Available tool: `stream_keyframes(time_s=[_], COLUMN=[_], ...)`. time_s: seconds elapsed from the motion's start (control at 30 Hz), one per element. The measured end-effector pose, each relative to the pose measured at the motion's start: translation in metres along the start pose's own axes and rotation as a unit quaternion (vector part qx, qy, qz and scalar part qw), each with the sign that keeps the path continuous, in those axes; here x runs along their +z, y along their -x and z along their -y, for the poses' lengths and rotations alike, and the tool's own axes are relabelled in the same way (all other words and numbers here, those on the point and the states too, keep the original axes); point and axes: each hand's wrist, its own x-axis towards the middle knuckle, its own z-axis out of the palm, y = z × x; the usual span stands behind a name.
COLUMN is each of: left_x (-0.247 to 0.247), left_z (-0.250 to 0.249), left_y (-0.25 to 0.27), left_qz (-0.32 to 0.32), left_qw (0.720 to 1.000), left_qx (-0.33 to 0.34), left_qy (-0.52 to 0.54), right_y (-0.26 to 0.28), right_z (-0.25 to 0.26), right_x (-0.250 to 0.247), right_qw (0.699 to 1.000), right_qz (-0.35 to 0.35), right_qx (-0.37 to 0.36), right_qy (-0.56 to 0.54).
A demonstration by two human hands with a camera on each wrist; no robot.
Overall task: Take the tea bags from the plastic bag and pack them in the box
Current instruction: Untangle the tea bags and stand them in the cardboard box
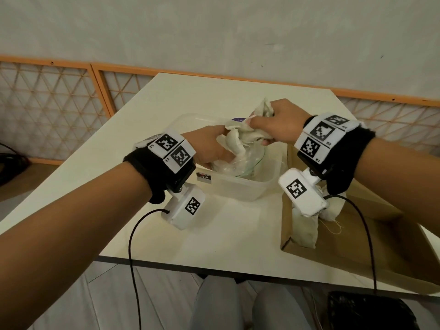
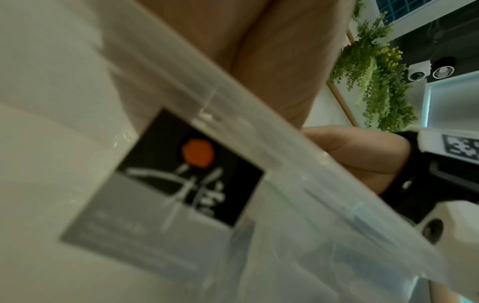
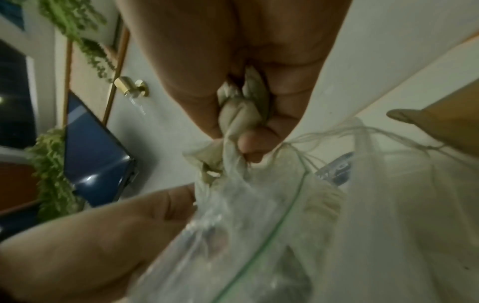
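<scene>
Right hand (image 1: pixel 277 123): fingers curled tight round a crumpled bunch of tea bags (image 1: pixel 247 133), center of head view, just above the plastic bag mouth. Right wrist view shows soft, off-white cloth-like pouches squeezed between thumb and fingers (image 3: pixel 256 143), thin strings trailing to the right.
Left hand (image 1: pixel 209 146): grips the plastic bag (image 1: pixel 240 163) at its mouth, fingers closed on the film; in right wrist view it's lower left, pinching the crinkled edge.
Plastic bag: clear, thin, wrinkled, w/ a green zip line; sits inside the plastic tub (image 1: pixel 240 186), center of frame. More tea bags show thru the film, count can't be told.
Plastic tub: translucent, rectangular w/ rounded corners, smooth walls; black-and-grey label w/ an orange dot (image 2: pixel 186 178) on its near wall, blurred in left wrist view.
Box (image 1: pixel 357 236): brown cardboard, flat and open, right side of head view, just beside the tub. At least 2 pale, pillow-shaped tea bags lie in it (image 1: pixel 307 232), partly hidden by the wrist camera, loose string beside them.
Table (image 1: pixel 214 234): smooth cream top, dark edge at bottom.
Wrists: black bands w/ white square-coded tags.
</scene>
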Motion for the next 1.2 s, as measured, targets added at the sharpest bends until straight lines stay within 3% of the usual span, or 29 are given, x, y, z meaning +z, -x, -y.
stream_keyframes(time_s=[0.07, 0.13, 0.3, 0.43, 0.53, 0.63, 0.73, 0.8, 0.9, 1.0, 1.07, 1.13, 1.2], left_x=[0.000, -0.001, -0.006, -0.007, -0.007, -0.006, -0.004, -0.003, 0.000, 0.001, 0.000, -0.002, -0.003], left_z=[-0.002, -0.003, -0.008, -0.014, -0.019, -0.015, -0.006, -0.001, 0.000, -0.003, -0.001, 0.003, 0.006], left_y=[-0.001, -0.003, -0.002, 0.002, 0.005, 0.008, 0.009, 0.007, 0.007, 0.009, 0.008, 0.006, 0.004], left_qz=[-0.039, -0.054, 0.024, 0.043, 0.040, 0.052, 0.021, -0.013, -0.011, -0.006, -0.021, -0.042, -0.054], left_qw=[0.999, 0.998, 0.994, 0.984, 0.976, 0.974, 0.990, 0.996, 0.996, 0.996, 0.997, 0.999, 0.995], left_qx=[-0.006, -0.029, -0.037, -0.054, -0.061, -0.077, -0.072, -0.057, -0.035, -0.017, -0.018, -0.033, -0.047], left_qy=[0.027, 0.033, 0.095, 0.167, 0.207, 0.208, 0.116, 0.060, 0.083, 0.092, 0.068, -0.001, -0.068], right_y=[0.006, 0.014, 0.015, 0.017, 0.018, 0.008, 0.001, 0.001, 0.012, 0.017, 0.014, 0.008, 0.006], right_z=[0.003, 0.007, 0.007, 0.008, 0.006, 0.003, 0.007, 0.008, 0.012, 0.011, 0.010, 0.009, 0.012], right_x=[0.007, 0.013, 0.016, 0.026, 0.032, 0.025, 0.008, 0.003, 0.014, 0.026, 0.024, 0.014, 0.002], right_qw=[0.997, 0.995, 0.978, 0.979, 0.988, 0.990, 0.994, 0.988, 0.960, 0.933, 0.949, 0.985, 0.997], right_qz=[0.045, 0.084, 0.077, 0.049, 0.052, 0.030, -0.013, 0.020, 0.075, 0.080, 0.057, 0.017, -0.019], right_qx=[-0.030, -0.043, -0.110, -0.141, -0.147, -0.135, -0.106, -0.090, -0.098, -0.133, -0.134, -0.101, -0.078], right_qy=[0.052, 0.032, 0.159, 0.137, -0.005, -0.022, 0.038, 0.123, 0.253, 0.324, 0.278, 0.140, -0.002])
